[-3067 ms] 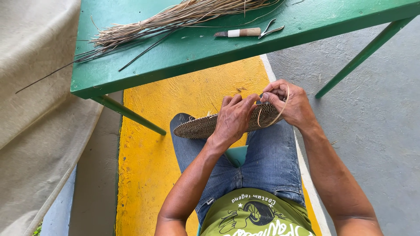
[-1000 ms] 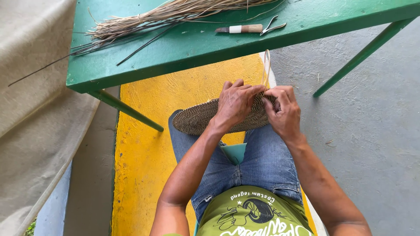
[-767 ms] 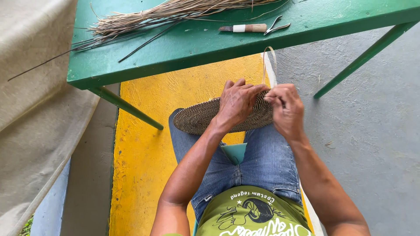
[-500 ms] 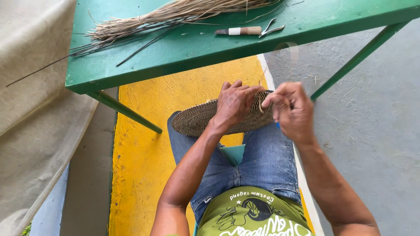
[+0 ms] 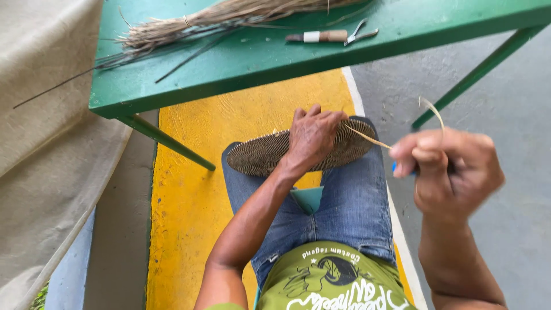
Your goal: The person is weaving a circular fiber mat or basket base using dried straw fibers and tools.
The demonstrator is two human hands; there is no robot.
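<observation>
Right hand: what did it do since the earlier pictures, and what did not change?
The right hand moved away from the woven disc, to the person's right, pulling a pale strand taut. The left hand stays pressed on the disc; the tool on the table is unmoved.

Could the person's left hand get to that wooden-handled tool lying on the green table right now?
Probably yes: the left hand presses the flat woven disc on the lap, and open space separates it from the wooden-handled tool on the green table.
</observation>
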